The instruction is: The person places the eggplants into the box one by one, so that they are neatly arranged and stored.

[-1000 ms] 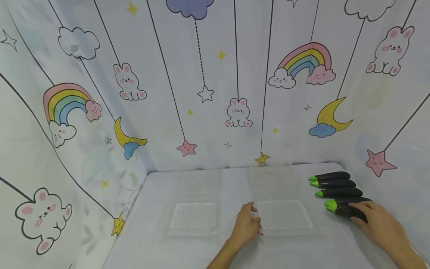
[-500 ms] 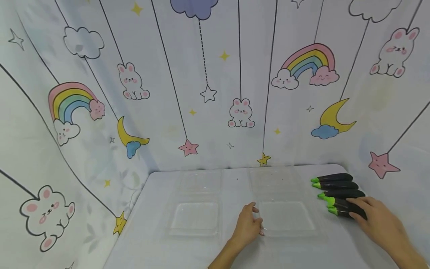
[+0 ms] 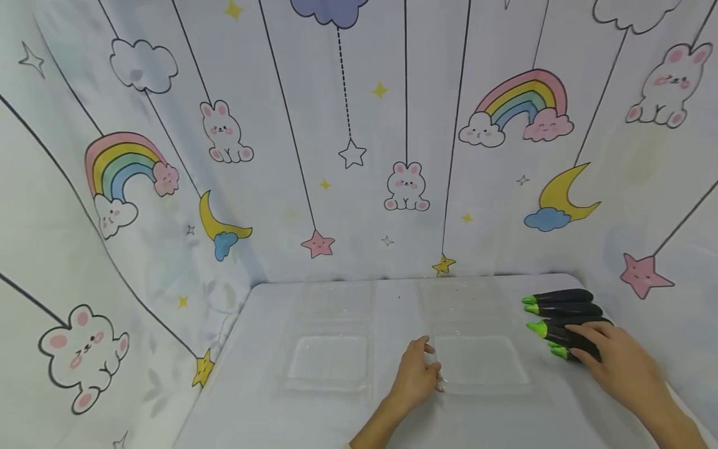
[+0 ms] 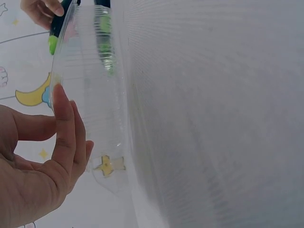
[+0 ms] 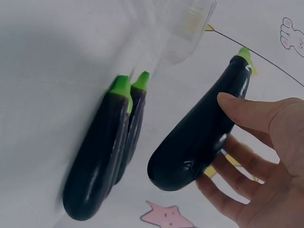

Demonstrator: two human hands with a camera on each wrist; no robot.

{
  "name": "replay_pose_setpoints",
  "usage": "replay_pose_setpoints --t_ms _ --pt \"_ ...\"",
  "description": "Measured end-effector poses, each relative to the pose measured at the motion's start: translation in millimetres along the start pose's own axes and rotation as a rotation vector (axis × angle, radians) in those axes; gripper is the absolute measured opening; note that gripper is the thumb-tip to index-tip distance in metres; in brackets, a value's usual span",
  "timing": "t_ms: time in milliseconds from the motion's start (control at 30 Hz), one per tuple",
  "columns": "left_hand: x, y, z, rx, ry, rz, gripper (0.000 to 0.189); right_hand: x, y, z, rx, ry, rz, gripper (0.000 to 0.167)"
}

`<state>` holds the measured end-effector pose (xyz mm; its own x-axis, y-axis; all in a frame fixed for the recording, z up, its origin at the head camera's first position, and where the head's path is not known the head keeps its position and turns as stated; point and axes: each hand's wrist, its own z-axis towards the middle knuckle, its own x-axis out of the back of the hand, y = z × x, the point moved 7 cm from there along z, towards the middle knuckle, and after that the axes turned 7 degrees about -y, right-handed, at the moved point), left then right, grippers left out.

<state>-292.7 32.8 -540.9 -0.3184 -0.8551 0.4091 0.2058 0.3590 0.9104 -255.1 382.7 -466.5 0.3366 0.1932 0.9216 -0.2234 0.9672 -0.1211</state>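
Head view forward-down, wrist views close, eggplants [image 3: 561,337] shared

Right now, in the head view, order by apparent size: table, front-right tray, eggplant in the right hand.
1. Table
2. Front-right tray
3. Eggplant, partly covered by the right hand gripping it

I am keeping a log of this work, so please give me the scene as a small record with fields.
Left hand: touches side of right clear box
Right hand: holds one eggplant
Other eggplants: lie on the table, right of both boxes
Eggplant count: unclear, they overlap
Left clear box: on the table, untouched
Backdrop: white, printed with rabbits, stars and rainbows
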Motion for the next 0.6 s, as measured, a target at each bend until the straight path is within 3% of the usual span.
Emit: replay_pose_setpoints --t_ms 300,600 --pt "-1.0 0.1 1.1 -0.003 -0.001 0.034 0.055 -4.1 -9.6 6.9 -0.011 -0.063 0.028 0.051" --pt "-1.1 -4.1 2.6 0.006 -0.015 0.035 0.055 -4.1 -28.5 19.6 0.058 -0.027 0.056 0.049"
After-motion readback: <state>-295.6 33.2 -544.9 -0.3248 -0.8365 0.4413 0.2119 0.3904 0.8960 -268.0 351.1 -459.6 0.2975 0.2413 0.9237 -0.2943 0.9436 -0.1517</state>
